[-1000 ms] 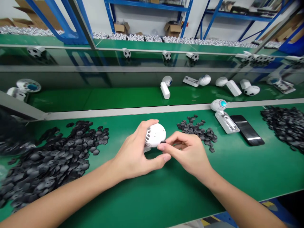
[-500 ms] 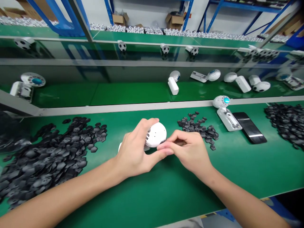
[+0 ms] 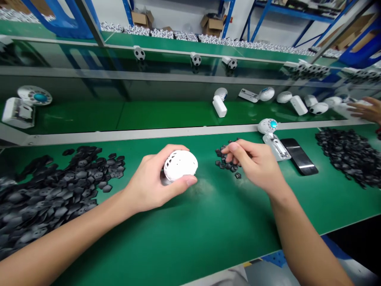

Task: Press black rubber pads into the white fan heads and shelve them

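Observation:
My left hand [image 3: 151, 180] is wrapped round a white round shell with slots and small holes [image 3: 180, 165], held just above the green bench [image 3: 208, 222]. My right hand [image 3: 253, 163] rests on a small pile of black hexagonal pieces [image 3: 224, 163] to the right of the shell, fingers curled and pinched among them. Whether a piece is between the fingertips is hidden.
A large heap of black pieces [image 3: 50, 190] lies at left, another [image 3: 348, 155] at right. A white device with a blue centre [image 3: 269, 129] and a black phone [image 3: 297, 157] lie beyond my right hand. Several white units sit on the conveyor [image 3: 166, 113]. Another person's hand [image 3: 367, 111] shows at far right.
My right hand left the shell and moved right onto the small pile of black pieces. My left hand turned the shell slightly and shifted left.

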`<state>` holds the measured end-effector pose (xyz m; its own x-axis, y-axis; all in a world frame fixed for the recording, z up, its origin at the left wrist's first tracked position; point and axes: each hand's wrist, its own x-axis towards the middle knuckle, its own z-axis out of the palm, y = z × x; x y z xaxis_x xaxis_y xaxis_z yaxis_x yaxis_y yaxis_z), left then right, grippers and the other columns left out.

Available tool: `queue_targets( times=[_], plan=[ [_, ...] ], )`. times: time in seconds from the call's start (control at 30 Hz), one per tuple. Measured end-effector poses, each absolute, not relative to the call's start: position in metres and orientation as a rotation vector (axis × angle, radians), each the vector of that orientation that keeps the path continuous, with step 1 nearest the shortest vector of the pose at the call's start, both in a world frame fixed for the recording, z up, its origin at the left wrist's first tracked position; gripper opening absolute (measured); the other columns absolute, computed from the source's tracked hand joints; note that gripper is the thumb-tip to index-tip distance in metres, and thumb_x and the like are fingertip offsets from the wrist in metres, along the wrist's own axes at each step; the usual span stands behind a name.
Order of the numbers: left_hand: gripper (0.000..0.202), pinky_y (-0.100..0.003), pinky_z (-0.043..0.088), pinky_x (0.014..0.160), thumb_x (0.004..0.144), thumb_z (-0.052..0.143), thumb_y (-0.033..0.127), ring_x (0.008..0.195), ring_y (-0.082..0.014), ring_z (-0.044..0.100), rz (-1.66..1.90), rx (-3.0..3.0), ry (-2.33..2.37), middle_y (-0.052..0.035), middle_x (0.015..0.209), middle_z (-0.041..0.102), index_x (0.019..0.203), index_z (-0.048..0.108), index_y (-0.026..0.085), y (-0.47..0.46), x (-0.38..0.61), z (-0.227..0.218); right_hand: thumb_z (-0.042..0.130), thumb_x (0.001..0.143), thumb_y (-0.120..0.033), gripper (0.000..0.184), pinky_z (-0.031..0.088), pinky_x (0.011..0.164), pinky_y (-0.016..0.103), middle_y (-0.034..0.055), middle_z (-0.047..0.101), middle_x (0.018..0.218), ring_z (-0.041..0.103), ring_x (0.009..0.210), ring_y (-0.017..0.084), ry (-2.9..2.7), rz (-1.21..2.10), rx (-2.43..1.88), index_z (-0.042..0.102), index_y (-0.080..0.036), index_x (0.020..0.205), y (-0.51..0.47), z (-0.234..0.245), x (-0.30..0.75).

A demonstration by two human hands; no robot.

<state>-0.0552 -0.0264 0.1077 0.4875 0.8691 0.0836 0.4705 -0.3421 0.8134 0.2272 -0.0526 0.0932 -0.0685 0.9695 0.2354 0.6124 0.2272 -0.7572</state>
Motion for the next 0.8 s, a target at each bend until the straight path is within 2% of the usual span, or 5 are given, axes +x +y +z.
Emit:
queue_targets(
  times=[0.23,0.37,0.5,0.67,0.8],
  plan=[
    [0.04,-0.028,0.057,0.063,0.095,0.071,0.049,0.073,-0.0208,0.076,0.767,1.787,0.951,-0.0038,0.096,0.076,0.123,0.064,0.021,-0.007,-0.063,0.095,0.061,0.107,-0.029,0.02,0.053,0.087,0.035,0.001,0.08,0.116,0.074,0.102,0.025,-2.24,0.426,-1.726,0.081,-0.028,0.109,-0.039,0.077,0.249],
    [0.038,-0.028,0.059,0.061,0.096,0.071,0.047,0.072,-0.0218,0.077,0.827,1.648,0.894,-0.0041,0.089,0.077,0.123,0.065,0.021,-0.002,-0.067,0.088,0.064,0.105,-0.031,0.019,0.052,0.078,0.034,0.0022,0.08,0.115,0.074,0.102,0.025,-2.295,0.328,-1.821,0.082,-0.028,0.102,-0.04,0.074,0.242],
    [0.042,-0.028,0.058,0.058,0.096,0.07,0.052,0.069,-0.0219,0.076,0.983,1.501,0.856,-0.0054,0.082,0.077,0.121,0.065,0.019,0.002,-0.068,0.082,0.074,0.098,-0.033,0.01,0.048,0.07,0.032,0.0023,0.078,0.104,0.072,0.092,0.023,-2.297,0.353,-1.846,0.077,-0.025,0.102,-0.038,0.07,0.241],
    [0.062,-0.034,0.058,0.06,0.095,0.057,0.071,0.071,-0.0258,0.075,1.062,1.256,0.678,-0.0077,0.084,0.076,0.125,0.06,0.017,0.009,-0.068,0.079,0.072,0.094,-0.029,0.011,0.047,0.064,0.029,-0.0014,0.07,0.081,0.065,0.071,0.017,-2.127,0.624,-1.711,0.066,-0.024,0.086,-0.036,0.064,0.237],
    [0.055,-0.033,0.056,0.069,0.096,0.057,0.068,0.078,-0.0234,0.071,1.001,1.454,0.797,-0.008,0.091,0.075,0.116,0.065,0.017,0.022,-0.081,0.08,0.069,0.093,-0.028,0.004,0.049,0.058,0.027,-0.004,0.068,0.071,0.063,0.063,0.016,-1.931,0.854,-1.625,0.068,-0.025,0.095,-0.039,0.061,0.231]
  ],
)
